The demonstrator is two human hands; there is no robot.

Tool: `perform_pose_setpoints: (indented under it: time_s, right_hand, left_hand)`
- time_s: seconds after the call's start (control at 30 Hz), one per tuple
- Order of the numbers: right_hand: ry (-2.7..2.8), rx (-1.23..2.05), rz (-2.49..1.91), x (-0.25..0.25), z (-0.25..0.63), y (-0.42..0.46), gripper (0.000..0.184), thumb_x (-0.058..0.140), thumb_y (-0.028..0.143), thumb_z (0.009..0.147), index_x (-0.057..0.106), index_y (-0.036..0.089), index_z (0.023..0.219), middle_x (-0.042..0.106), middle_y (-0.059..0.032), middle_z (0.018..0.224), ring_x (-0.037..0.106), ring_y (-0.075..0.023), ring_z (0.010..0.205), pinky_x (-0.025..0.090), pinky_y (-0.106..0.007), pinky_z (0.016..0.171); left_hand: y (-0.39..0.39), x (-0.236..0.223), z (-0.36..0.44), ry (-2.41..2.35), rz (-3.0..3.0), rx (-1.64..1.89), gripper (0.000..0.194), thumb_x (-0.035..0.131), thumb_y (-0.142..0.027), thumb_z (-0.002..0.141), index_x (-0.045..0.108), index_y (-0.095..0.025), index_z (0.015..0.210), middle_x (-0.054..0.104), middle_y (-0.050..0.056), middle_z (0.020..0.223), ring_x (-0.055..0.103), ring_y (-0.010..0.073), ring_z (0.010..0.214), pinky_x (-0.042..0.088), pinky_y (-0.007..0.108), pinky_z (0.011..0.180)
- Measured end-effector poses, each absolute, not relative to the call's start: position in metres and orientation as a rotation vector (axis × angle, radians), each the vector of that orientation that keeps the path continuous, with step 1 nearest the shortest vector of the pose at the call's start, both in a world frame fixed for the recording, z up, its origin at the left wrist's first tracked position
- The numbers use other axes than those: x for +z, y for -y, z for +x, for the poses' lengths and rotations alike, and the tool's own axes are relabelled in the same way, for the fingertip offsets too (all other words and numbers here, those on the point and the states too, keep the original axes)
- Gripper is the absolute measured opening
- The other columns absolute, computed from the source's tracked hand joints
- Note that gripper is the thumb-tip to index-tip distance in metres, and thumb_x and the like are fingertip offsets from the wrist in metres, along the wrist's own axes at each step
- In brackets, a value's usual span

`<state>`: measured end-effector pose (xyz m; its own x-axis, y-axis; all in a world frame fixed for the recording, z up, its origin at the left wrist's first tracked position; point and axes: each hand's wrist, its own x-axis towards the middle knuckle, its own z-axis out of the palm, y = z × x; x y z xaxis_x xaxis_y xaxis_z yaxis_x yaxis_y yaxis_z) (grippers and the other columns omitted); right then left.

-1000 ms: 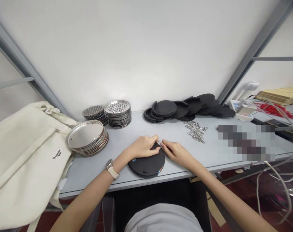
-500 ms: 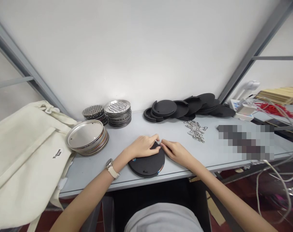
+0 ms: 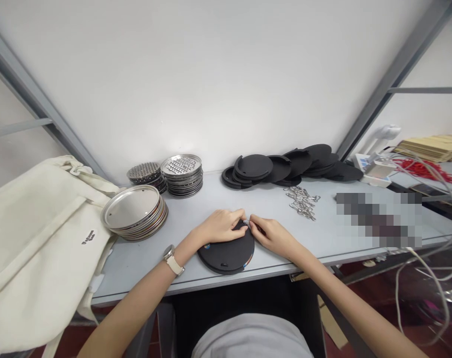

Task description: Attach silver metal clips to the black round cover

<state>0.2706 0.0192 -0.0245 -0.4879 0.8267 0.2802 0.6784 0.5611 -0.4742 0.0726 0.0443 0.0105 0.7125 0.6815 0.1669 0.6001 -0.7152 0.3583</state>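
Observation:
A round black disc-shaped cover (image 3: 227, 256) lies near the table's front edge, with a coloured rim showing along its lower right side. My left hand (image 3: 220, 226) is closed on its far part, thumb and index finger on either side of a small silver metal clip (image 3: 246, 222) at the far right edge. From the right, my right hand (image 3: 272, 236) pinches that same clip between thumb and fingers. How far the clip passes through the cover is hidden by the fingertips. A pile of loose metal clips (image 3: 302, 203) lies beyond my right hand.
Metal plates (image 3: 131, 209) are stacked at left, with textured metal discs (image 3: 181, 166) behind. Overlapping black covers (image 3: 253, 166) line the wall. A cream bag (image 3: 43, 238) stands far left; a blurred object (image 3: 378, 219), red cords (image 3: 427, 169) and cables are at right.
The silver clip has turned slightly between my fingertips, and my right fingertips have shifted a little. My left hand and the black cover stay in almost the same place.

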Motion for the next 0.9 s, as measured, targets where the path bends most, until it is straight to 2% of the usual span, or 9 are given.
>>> perform_pose_setpoints:
  time_s: [0.17,0.3,0.37,0.6,0.9]
  right_hand:
    - [2.335,0.404,-1.208,-0.0253,0.2704,-0.0195,0.020,0.033,0.025,0.094,0.049,0.020,0.083,0.055,0.0003,0.063,0.049,-0.0133,0.053,0.032,-0.023,0.055]
    - [2.356,0.409,-1.189,-0.0260,0.2703,-0.0211,0.024,0.030,0.027,0.096,0.052,0.020,0.102,0.063,-0.0036,0.077,0.057,-0.0158,0.062,0.036,-0.024,0.060]
    - [2.362,0.411,-1.190,-0.0261,0.2698,-0.0218,0.025,0.030,0.028,0.097,0.052,0.021,0.104,0.065,-0.0040,0.080,0.059,-0.0163,0.064,0.037,-0.024,0.061]
    - [2.348,0.371,-1.242,-0.0261,0.2677,-0.0213,0.025,0.030,0.029,0.097,0.052,0.020,0.090,0.061,-0.0020,0.069,0.055,-0.0148,0.056,0.035,-0.023,0.057]
    - [2.346,0.376,-1.233,-0.0249,0.2684,-0.0199,0.025,0.031,0.029,0.096,0.049,0.020,0.082,0.057,-0.0004,0.065,0.051,-0.0132,0.054,0.032,-0.023,0.056]
  left_hand:
    - [-0.0427,0.0119,0.0730,-1.034,2.669,0.400,0.016,0.048,-0.033,0.086,0.048,-0.021,0.097,0.049,-0.006,0.057,0.049,0.0129,0.052,0.030,0.023,0.052]
    - [-0.0414,0.0139,0.0734,-1.037,2.678,0.395,0.019,0.048,-0.034,0.086,0.046,-0.021,0.101,0.050,-0.005,0.059,0.050,0.0136,0.053,0.030,0.023,0.051]
    - [-0.0412,0.0142,0.0734,-1.041,2.683,0.392,0.018,0.048,-0.034,0.086,0.046,-0.021,0.098,0.051,-0.005,0.059,0.050,0.0134,0.053,0.030,0.023,0.051]
    - [-0.0426,0.0119,0.0733,-1.064,2.691,0.403,0.015,0.049,-0.035,0.086,0.047,-0.021,0.091,0.050,-0.006,0.058,0.049,0.0124,0.051,0.029,0.023,0.050]
    - [-0.0420,0.0136,0.0738,-1.084,2.693,0.423,0.017,0.050,-0.034,0.085,0.052,-0.021,0.096,0.052,-0.004,0.062,0.052,0.0127,0.055,0.033,0.023,0.053]
